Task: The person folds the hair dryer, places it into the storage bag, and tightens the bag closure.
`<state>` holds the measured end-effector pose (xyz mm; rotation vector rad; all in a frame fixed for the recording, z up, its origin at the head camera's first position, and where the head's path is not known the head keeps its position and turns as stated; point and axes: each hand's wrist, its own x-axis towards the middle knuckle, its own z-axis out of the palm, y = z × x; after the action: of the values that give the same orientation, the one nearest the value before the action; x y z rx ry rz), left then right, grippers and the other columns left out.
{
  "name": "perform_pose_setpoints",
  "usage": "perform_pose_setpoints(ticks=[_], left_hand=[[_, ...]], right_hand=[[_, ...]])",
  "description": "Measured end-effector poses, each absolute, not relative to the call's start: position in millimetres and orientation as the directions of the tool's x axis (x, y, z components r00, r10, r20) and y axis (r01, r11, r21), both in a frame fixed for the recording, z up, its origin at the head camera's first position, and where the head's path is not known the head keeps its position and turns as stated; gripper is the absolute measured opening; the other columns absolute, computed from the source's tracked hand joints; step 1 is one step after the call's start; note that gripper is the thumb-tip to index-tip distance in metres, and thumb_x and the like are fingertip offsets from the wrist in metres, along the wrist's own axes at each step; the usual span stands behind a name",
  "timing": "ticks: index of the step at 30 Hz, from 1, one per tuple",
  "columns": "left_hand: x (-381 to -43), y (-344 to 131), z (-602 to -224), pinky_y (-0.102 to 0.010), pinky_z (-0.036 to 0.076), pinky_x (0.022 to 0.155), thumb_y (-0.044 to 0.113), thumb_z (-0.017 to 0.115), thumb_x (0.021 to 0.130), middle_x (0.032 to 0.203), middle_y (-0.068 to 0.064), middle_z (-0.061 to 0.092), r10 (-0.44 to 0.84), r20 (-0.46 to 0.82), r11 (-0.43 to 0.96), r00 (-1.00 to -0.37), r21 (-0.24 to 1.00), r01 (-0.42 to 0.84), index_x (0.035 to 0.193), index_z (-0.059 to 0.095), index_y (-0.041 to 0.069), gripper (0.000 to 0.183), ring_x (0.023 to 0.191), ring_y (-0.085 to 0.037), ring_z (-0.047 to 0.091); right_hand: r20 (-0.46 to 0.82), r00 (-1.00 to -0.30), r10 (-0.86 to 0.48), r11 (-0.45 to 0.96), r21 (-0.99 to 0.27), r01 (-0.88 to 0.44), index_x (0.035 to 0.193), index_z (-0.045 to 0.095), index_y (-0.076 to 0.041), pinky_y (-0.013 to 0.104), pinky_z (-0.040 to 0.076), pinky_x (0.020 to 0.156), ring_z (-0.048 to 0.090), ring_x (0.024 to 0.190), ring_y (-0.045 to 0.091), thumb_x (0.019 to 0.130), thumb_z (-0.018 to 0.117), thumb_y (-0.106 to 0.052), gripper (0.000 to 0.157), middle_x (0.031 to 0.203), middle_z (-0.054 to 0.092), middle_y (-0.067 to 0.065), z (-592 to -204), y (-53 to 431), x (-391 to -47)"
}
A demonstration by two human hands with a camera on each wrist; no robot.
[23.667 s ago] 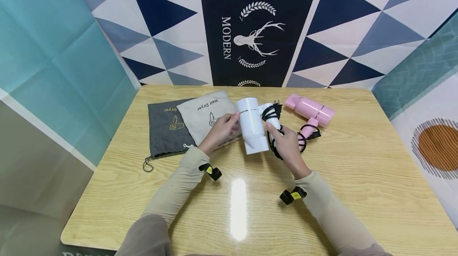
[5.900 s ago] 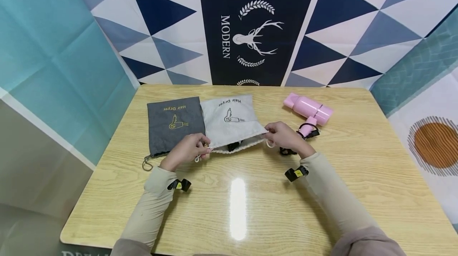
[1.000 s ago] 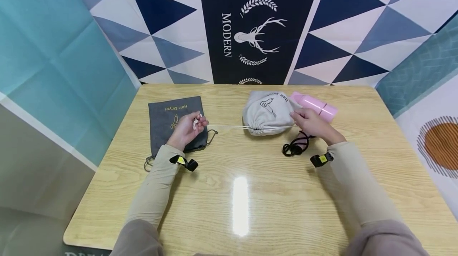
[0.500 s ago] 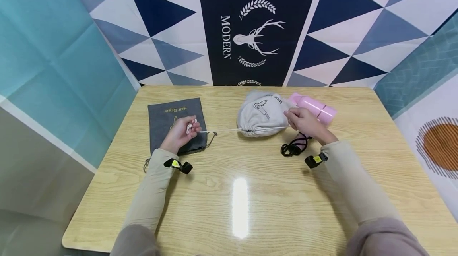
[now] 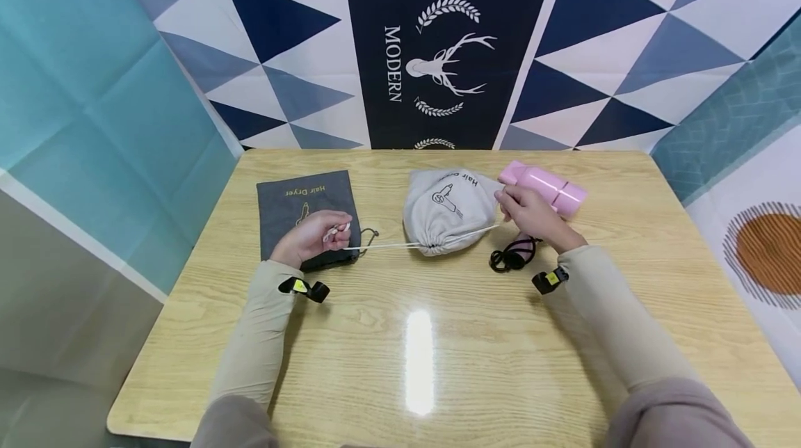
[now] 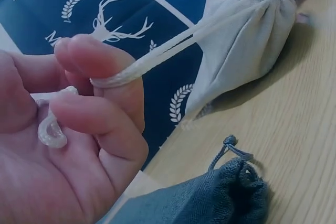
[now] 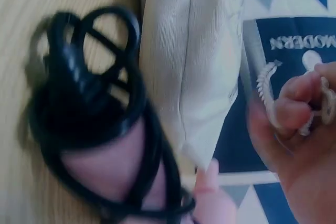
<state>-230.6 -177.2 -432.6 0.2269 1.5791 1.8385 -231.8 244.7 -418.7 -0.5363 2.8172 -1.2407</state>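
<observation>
A light grey drawstring bag (image 5: pixel 446 215) printed "Hair Dryer" bulges on the table between my hands, its gathered mouth drawn tight toward me. My left hand (image 5: pixel 314 236) grips one end of the white drawstring (image 5: pixel 384 246); in the left wrist view the cord (image 6: pixel 163 53) loops over a finger, its knotted end in the palm. On the other side my right hand (image 5: pixel 533 215) pinches the opposite cord end, fingers curled near the bag's right corner. Whatever fills the bag is hidden.
A flat dark grey bag (image 5: pixel 306 187) lies at the left, partly under my left hand in view. Behind my right hand lies a pink hair dryer (image 5: pixel 547 187), its black power cord (image 5: pixel 516 255) coiled round the handle. A patterned backdrop (image 5: pixel 450 72) stands along the far table edge.
The white hair dryer seen in my hands earlier is out of sight; the bag's mouth was wide and is now cinched. Lately both hands and the bag have shifted slightly left, the bag also nearer me.
</observation>
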Motion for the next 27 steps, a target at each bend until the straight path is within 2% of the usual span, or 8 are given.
perform_pose_setpoints(ticks=[4, 7, 11, 14, 16, 18, 23, 27], left_hand=[[-231, -178, -432, -0.021, 0.033, 0.054, 0.013, 0.032, 0.105, 0.060, 0.003, 0.041, 0.585, -0.303, -0.018, -0.752, 0.923, -0.385, 0.070, 0.042, 0.011, 0.036, 0.053, -0.010, 0.038], [-229, -179, -429, -0.021, 0.028, 0.052, 0.014, 0.032, 0.105, 0.058, 0.005, 0.038, 0.615, -0.282, -0.011, -0.737, 0.931, -0.365, 0.070, 0.041, 0.011, 0.036, 0.049, -0.007, 0.036], [-227, -183, -427, -0.019, 0.026, 0.046, 0.014, 0.035, 0.103, 0.053, 0.007, 0.038, 0.708, -0.235, 0.033, -0.666, 0.953, -0.301, 0.068, 0.040, 0.012, 0.036, 0.044, -0.004, 0.037], [-226, -186, -429, -0.019, 0.035, 0.045, 0.013, 0.037, 0.102, 0.053, 0.006, 0.043, 0.782, -0.207, 0.059, -0.588, 0.964, -0.261, 0.066, 0.041, 0.013, 0.036, 0.042, -0.005, 0.039], [-226, -186, -431, -0.019, 0.039, 0.046, 0.013, 0.036, 0.102, 0.055, 0.005, 0.047, 0.794, -0.191, 0.050, -0.578, 0.967, -0.251, 0.068, 0.044, 0.012, 0.035, 0.045, -0.007, 0.043], [-228, -186, -434, -0.019, 0.040, 0.048, 0.014, 0.034, 0.104, 0.060, 0.004, 0.048, 0.765, -0.173, 0.010, -0.620, 0.966, -0.257, 0.072, 0.045, 0.012, 0.034, 0.050, -0.008, 0.046], [-233, -182, -439, -0.018, 0.038, 0.052, 0.017, 0.031, 0.107, 0.067, 0.002, 0.046, 0.549, -0.193, -0.126, -0.813, 0.943, -0.309, 0.076, 0.044, 0.012, 0.035, 0.064, -0.011, 0.051], [-238, -178, -443, -0.019, 0.042, 0.057, 0.020, 0.032, 0.108, 0.069, 0.002, 0.052, 0.384, -0.225, -0.208, -0.895, 0.924, -0.322, 0.073, 0.046, 0.012, 0.038, 0.069, -0.010, 0.057]], right_hand=[[0.146, -0.942, -0.302, 0.656, -0.685, -0.316, 0.072, 0.049, -0.003, 0.026, 0.035, 0.053, 0.039, 0.053, 0.007, 0.106, 0.040, -0.022, 0.040, 0.064, 0.047, 0.005, -422, 246, -238], [0.140, -0.936, -0.324, 0.634, -0.702, -0.325, 0.072, 0.049, -0.002, 0.026, 0.035, 0.053, 0.039, 0.054, 0.007, 0.105, 0.041, -0.022, 0.040, 0.064, 0.047, 0.003, -418, 243, -236], [0.114, -0.927, -0.357, 0.587, -0.745, -0.317, 0.072, 0.050, 0.000, 0.025, 0.037, 0.055, 0.041, 0.055, 0.007, 0.105, 0.043, -0.018, 0.039, 0.064, 0.047, 0.004, -404, 236, -229], [0.102, -0.922, -0.374, 0.565, -0.763, -0.314, 0.071, 0.050, 0.002, 0.023, 0.038, 0.055, 0.041, 0.056, 0.006, 0.104, 0.043, -0.014, 0.037, 0.064, 0.048, 0.004, -399, 236, -226], [0.104, -0.923, -0.371, 0.563, -0.766, -0.312, 0.071, 0.049, 0.002, 0.023, 0.037, 0.055, 0.041, 0.055, 0.006, 0.104, 0.043, -0.012, 0.037, 0.064, 0.047, 0.004, -399, 238, -224], [0.108, -0.928, -0.358, 0.563, -0.767, -0.306, 0.071, 0.050, 0.002, 0.023, 0.037, 0.054, 0.041, 0.055, 0.005, 0.104, 0.043, -0.014, 0.037, 0.064, 0.047, 0.002, -406, 244, -226], [0.106, -0.942, -0.319, 0.585, -0.760, -0.284, 0.072, 0.052, 0.001, 0.023, 0.039, 0.054, 0.044, 0.056, 0.007, 0.105, 0.044, -0.017, 0.038, 0.066, 0.051, 0.006, -417, 255, -226], [0.127, -0.949, -0.290, 0.618, -0.732, -0.287, 0.074, 0.053, -0.001, 0.024, 0.040, 0.054, 0.045, 0.058, 0.007, 0.105, 0.043, -0.021, 0.038, 0.069, 0.053, 0.010, -424, 260, -231]])
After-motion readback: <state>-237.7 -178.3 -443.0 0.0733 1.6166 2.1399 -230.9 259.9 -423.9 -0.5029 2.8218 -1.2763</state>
